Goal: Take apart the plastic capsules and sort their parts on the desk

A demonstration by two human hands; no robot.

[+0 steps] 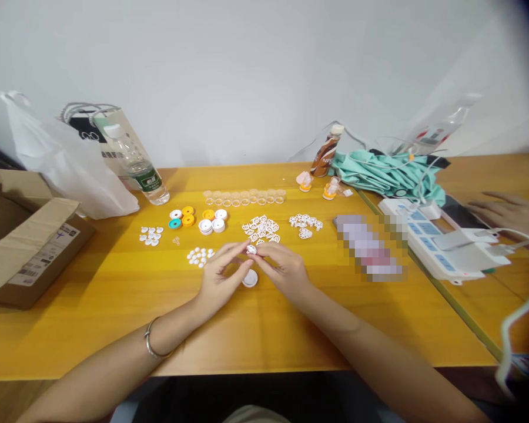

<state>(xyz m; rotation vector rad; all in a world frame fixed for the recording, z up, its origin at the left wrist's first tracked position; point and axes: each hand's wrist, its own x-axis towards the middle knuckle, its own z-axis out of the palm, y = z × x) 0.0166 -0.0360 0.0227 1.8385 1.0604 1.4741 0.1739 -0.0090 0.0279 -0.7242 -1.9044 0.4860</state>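
Observation:
Between the fingertips of my left hand (223, 267) and my right hand (286, 267) is a small white openwork plastic piece (251, 249), pinched from both sides. Just below it, a round white cap (250, 278) lies on the table. Beyond my hands spreads a pile of similar white openwork pieces (261, 229), with a smaller group of white pieces (305, 222) to its right. Several white round buttons (198, 257) lie left of my left hand, and more white discs (150, 235) sit farther left. White, orange and teal round caps (188, 220) stand behind them.
Clear small cups (244, 198) form rows at the back. A cardboard box (30, 252), plastic bag (70, 158) and water bottle (143, 173) stand left. To the right are a phone (370, 244), a power strip (436, 241), a folded teal umbrella (388, 173) and another person's hand (506, 211).

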